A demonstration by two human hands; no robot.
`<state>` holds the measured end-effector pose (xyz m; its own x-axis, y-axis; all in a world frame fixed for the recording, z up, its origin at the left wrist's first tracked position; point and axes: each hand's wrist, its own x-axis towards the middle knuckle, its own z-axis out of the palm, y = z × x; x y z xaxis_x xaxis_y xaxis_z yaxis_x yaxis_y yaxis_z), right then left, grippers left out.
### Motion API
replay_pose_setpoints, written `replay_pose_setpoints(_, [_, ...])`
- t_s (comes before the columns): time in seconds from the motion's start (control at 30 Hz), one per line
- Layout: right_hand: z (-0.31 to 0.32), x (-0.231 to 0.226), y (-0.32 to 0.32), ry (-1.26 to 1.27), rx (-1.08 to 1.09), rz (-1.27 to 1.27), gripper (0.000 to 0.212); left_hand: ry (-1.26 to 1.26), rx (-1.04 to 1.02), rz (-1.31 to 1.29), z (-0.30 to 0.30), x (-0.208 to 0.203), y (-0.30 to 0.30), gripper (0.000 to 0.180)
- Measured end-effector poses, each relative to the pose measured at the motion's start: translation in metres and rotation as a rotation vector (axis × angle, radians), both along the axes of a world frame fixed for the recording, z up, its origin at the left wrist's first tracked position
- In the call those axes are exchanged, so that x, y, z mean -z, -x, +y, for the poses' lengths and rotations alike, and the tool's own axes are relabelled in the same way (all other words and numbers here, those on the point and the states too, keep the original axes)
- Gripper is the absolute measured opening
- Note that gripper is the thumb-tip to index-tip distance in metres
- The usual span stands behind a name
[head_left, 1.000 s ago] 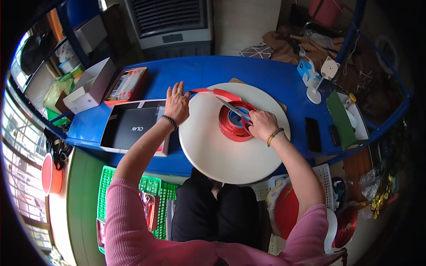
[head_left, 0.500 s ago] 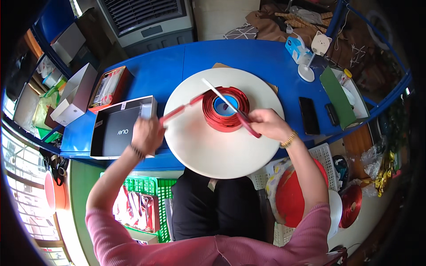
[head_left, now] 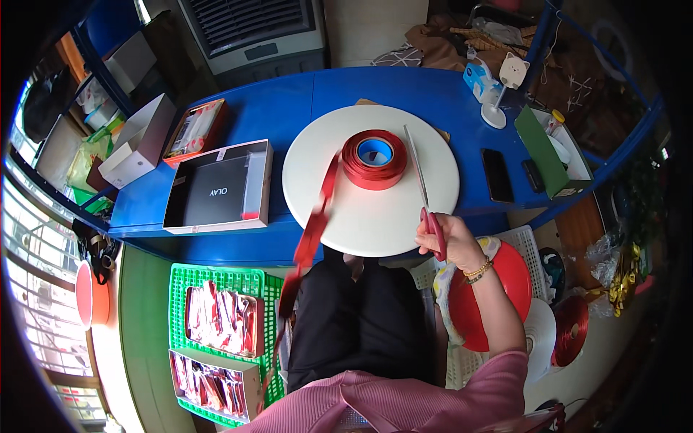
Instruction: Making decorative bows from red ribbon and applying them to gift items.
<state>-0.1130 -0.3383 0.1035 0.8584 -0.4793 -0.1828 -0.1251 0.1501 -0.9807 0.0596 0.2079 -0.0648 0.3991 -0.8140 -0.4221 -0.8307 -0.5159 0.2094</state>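
Note:
My right hand (head_left: 459,245), closed, holds a pair of scissors (head_left: 424,196) by the red handles at the round board's near right edge. The long blades look shut and point away from me. A roll of shiny red ribbon (head_left: 374,173) with a blue core lies on the white round board (head_left: 368,224). From the roll's left, a length of red ribbon (head_left: 315,234) runs over the board's edge and down past my left leg, smeared by motion. Its far end is unclear. My left hand is not in view.
Left on the blue table (head_left: 281,97) lie a box with a black insert (head_left: 216,191) and an orange-edged box (head_left: 193,130). A phone (head_left: 497,175) and a green box (head_left: 543,155) lie right. Below are a green crate (head_left: 274,296) and a red round thing (head_left: 498,296).
My left hand has left the view, downward by the ribbon's run. The ribbon now stretches toward my lap. The right hand has drawn the scissors right and nearer, away from the roll.

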Motion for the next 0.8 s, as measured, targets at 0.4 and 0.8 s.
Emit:
replay_pose_setpoints(0.4, [0.016, 0.011, -0.055, 0.755, 0.252, 0.015, 0.021, 0.874, -0.03, -0.214, -0.281, -0.172, -0.077, 0.038])
replay_pose_setpoints(0.8, [0.006, 0.023, -0.092, 0.997, 0.318, -0.009, 0.025, 0.248, -0.185, -0.216, -0.439, -0.149, -0.154, 0.036])
